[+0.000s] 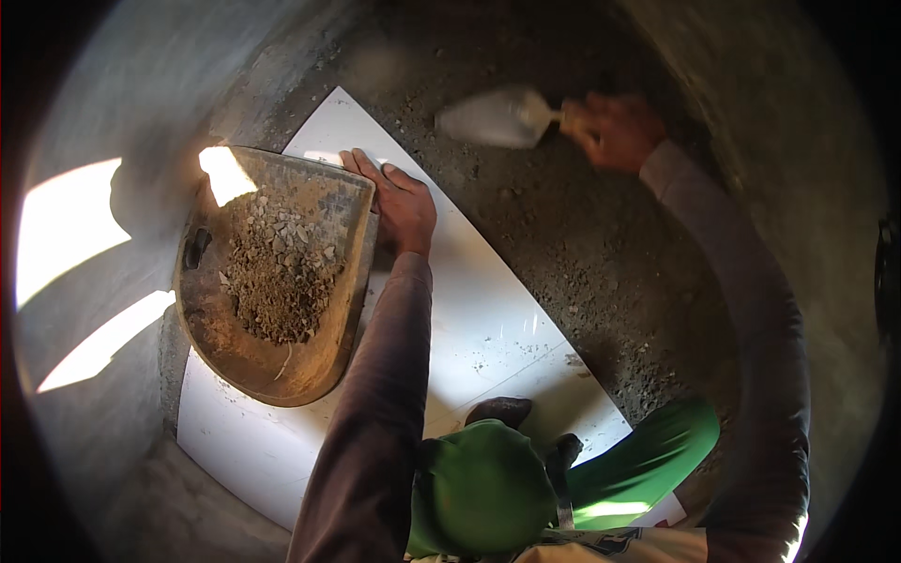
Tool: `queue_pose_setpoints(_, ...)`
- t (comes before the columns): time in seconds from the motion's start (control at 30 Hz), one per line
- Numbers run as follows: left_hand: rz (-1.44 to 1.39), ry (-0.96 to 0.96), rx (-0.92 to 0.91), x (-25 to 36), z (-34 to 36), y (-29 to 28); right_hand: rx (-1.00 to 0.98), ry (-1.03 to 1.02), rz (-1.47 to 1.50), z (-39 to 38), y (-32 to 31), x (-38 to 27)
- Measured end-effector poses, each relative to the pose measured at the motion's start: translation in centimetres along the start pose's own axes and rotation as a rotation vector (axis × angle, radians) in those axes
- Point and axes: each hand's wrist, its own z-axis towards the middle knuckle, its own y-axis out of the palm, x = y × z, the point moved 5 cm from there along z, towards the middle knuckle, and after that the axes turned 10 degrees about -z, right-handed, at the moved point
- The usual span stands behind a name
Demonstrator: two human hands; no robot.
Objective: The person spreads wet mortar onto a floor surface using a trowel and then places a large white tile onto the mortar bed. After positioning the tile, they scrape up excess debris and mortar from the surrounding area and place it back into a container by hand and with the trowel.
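My right hand (615, 131) is closed round the handle of a pointed trowel (493, 117), whose metal blade points left over the dirt floor. Blade and hand are slightly blurred. My left hand (405, 208) lies with its fingers stretched out on a white board (488, 338), right against the straight side of a worn, D-shaped pan (310, 375). Whether its fingers touch the rim I cannot tell. Inside the pan is a heap of brown soil and grey stone chips (282, 272).
Grey plastered walls (103, 263) curve up at the left and right. Loose grit and small clods lie over the dark floor (601, 253) beyond the board's edge. My knees in green trousers (483, 488) are at the board's near end. Bright sunlight patches fall on the left wall.
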Motion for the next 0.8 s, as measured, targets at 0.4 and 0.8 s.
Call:
queue_pose_setpoints(0.4, -0.064, 0.009, 0.000, 0.5, 0.2, 0.1, -0.283, 0.174, -0.001, 11.9, -2.0, -5.5)
queue_pose_setpoints(0.8, -0.072, 0.020, -0.071, 1.3, 0.3, 1.1, -0.062, 0.414, 0.007, 15.6, 0.8, 4.1)
